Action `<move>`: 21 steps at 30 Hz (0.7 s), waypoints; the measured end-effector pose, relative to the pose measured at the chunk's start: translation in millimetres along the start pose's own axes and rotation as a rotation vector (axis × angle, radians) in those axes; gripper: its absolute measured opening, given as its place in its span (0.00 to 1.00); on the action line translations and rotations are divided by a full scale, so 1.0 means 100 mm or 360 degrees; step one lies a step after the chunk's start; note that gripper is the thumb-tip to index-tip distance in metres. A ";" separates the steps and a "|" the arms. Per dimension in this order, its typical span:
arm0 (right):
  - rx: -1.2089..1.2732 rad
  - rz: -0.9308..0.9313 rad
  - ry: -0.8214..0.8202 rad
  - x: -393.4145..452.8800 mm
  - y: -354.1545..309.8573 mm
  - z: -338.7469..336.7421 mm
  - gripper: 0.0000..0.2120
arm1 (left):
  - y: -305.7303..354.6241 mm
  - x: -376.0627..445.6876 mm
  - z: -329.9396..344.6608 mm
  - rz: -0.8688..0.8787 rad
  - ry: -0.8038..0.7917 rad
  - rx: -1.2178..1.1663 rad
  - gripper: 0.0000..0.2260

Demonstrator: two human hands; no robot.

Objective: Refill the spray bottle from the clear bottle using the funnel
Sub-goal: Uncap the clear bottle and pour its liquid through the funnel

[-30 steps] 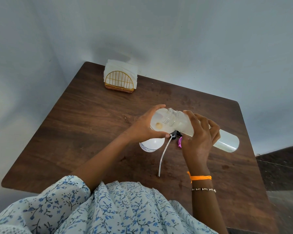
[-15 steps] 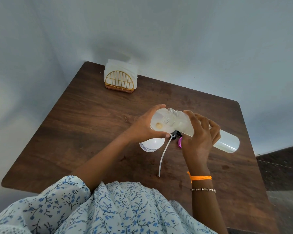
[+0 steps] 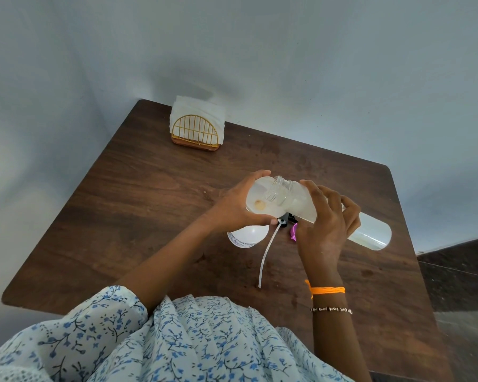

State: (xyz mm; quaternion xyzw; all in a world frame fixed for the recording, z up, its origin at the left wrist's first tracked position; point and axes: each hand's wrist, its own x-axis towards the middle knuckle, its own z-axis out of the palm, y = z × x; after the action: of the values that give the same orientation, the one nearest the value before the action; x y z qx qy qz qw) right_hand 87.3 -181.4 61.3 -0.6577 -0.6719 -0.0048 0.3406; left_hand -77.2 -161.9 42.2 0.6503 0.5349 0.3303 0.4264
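My right hand grips the clear bottle, tipped nearly flat, its threaded mouth over the translucent funnel. My left hand holds the funnel by its rim. The funnel sits on top of the white spray bottle, which stands on the table and is mostly hidden beneath the funnel and my hand. The spray head, black and pink with a long white dip tube, lies on the table between my hands.
A gold wire napkin holder with white napkins stands at the far left corner of the dark wooden table. Walls close in behind and to the left. The table's right edge meets a dark floor.
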 end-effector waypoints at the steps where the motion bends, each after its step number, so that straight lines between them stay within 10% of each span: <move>1: 0.0001 -0.0001 0.0000 0.00 0.00 0.00 0.33 | 0.00 0.00 0.00 0.0001 -0.0001 -0.0005 0.40; 21: -0.0016 -0.0008 0.0028 0.00 0.01 0.01 0.32 | 0.00 0.00 0.01 -0.0096 0.0008 -0.0079 0.46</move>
State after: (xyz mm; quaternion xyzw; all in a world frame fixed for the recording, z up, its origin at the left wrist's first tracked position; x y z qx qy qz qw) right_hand 88.0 -180.6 59.8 -0.6576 -0.6705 -0.0148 0.3432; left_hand -76.5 -162.5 41.4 0.6223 0.5470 0.3321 0.4508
